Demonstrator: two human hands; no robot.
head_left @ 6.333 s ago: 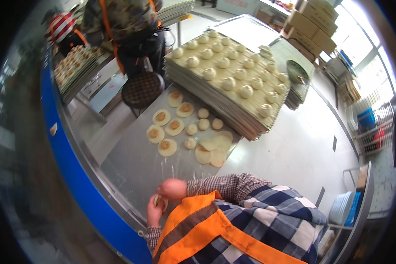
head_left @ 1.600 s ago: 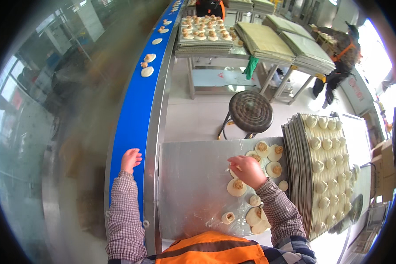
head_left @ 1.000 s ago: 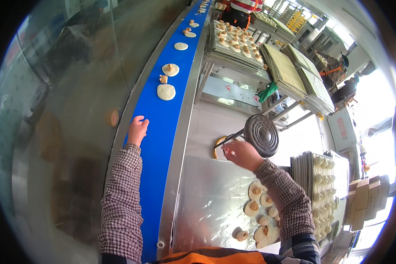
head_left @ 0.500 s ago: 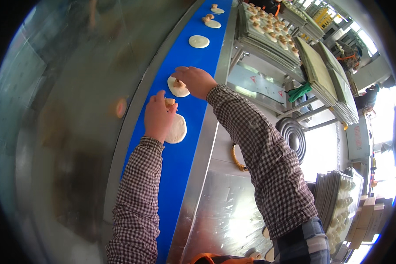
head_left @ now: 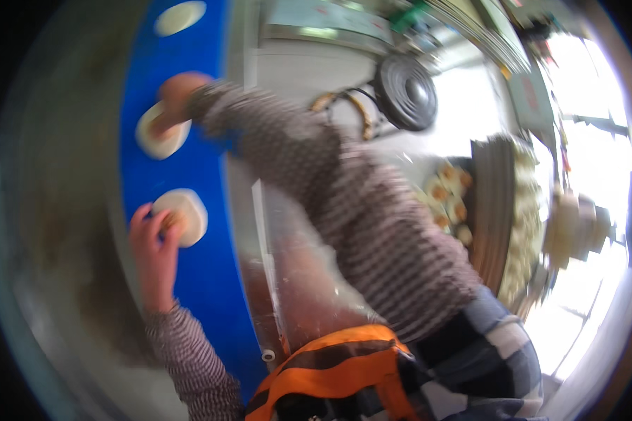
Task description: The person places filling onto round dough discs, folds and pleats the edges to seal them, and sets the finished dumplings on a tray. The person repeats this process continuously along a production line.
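Setting two pale dough discs on blue conveyor belt (head_left: 189,281): left hand (head_left: 153,254) fingers curled on near dough disc (head_left: 184,216), right hand (head_left: 178,98) fingers pressed on far dough disc (head_left: 158,135), grip unclear through blur; best laid flat, evenly apart, centred.

Strong motion blur throughout; blown-out daylight glare right; fisheye bending, dark vignette at rim.
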